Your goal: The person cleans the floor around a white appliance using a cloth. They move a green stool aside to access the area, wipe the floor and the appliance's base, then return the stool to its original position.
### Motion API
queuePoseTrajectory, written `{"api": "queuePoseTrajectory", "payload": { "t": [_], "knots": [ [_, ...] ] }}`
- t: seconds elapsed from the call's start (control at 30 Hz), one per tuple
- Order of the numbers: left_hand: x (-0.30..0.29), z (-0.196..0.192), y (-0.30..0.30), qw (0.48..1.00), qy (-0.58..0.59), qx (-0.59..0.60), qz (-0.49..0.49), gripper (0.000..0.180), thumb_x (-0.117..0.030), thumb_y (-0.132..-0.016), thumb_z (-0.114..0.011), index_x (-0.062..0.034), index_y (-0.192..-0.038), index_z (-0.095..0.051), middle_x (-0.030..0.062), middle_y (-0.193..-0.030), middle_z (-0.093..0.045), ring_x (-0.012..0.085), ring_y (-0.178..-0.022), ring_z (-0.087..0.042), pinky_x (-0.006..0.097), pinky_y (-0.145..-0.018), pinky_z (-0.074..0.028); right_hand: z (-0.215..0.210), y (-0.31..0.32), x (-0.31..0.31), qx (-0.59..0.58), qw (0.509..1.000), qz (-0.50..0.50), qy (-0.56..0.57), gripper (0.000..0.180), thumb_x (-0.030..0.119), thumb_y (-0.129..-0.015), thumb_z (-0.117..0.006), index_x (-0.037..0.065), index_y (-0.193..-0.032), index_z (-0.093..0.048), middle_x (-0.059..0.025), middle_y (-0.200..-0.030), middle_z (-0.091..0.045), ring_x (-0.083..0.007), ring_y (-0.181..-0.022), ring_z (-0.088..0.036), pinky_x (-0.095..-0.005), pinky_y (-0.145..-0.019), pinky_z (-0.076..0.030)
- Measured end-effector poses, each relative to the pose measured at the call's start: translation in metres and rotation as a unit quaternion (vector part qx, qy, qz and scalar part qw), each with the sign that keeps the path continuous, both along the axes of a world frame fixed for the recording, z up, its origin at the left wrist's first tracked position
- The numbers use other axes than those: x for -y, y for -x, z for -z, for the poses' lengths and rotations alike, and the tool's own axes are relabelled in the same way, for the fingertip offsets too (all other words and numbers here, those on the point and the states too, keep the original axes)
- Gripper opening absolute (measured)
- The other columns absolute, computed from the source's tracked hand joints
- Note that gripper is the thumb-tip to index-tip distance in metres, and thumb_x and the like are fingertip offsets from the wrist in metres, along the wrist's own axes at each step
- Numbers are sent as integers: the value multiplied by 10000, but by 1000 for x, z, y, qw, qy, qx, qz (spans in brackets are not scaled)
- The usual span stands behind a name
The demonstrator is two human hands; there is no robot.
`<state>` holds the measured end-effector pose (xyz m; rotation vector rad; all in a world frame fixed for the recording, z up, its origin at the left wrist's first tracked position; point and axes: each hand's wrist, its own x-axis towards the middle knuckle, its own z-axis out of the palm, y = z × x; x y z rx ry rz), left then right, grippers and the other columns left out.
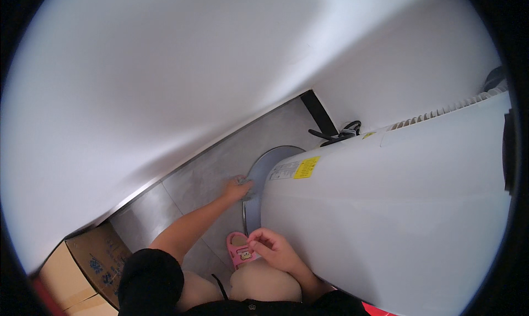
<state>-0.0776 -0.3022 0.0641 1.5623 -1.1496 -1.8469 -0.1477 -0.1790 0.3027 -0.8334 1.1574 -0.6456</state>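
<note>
My left hand (237, 189) reaches down near the floor and presses a crumpled grey cloth (246, 195) against the round grey base (254, 211) of a tall white appliance, which looks like a floor-standing air conditioner (352, 217). Part of the cloth is hidden under the fingers. Loosely curled, my right hand (274, 251) hangs in front of my knee, beside the appliance's body. Nothing shows between its fingers. Yellow and white labels (306, 168) are stuck low on the white housing.
White walls meet in a corner behind the appliance, with black cables (347, 131) near the skirting. A cardboard box (99, 258) stands at the lower left against the wall. My foot wears a pink slipper (238, 255) on grey floor tiles (193, 184).
</note>
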Motion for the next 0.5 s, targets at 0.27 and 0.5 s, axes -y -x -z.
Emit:
{"api": "queuePoseTrajectory", "payload": {
  "t": [0.27, 0.5],
  "knots": [
    [-21, 32, 33, 987, 93, -38, 123, 447, -296, -766, -574, -5, -1103, -530, 204, -818, -604, 274, -777, -599, 363, -682, -467, 2, -3, 1, -41, 999, -27, 9, 109, 123, -881, -499, 45, -956, -513, 2, -823, -545, -55, -730, -509, -207, -645, -427],
    [-30, -15, 29, 982, 104, -66, 147, 438, -252, -755, -579, -32, -1131, -534, 263, -974, -549, 353, -830, -580, 380, -727, -460, -3, -4, 4, 16, 1000, 4, -18, 108, 108, -886, -482, 35, -963, -501, -17, -817, -553, -79, -722, -530, -228, -647, -446]
  ]
}}
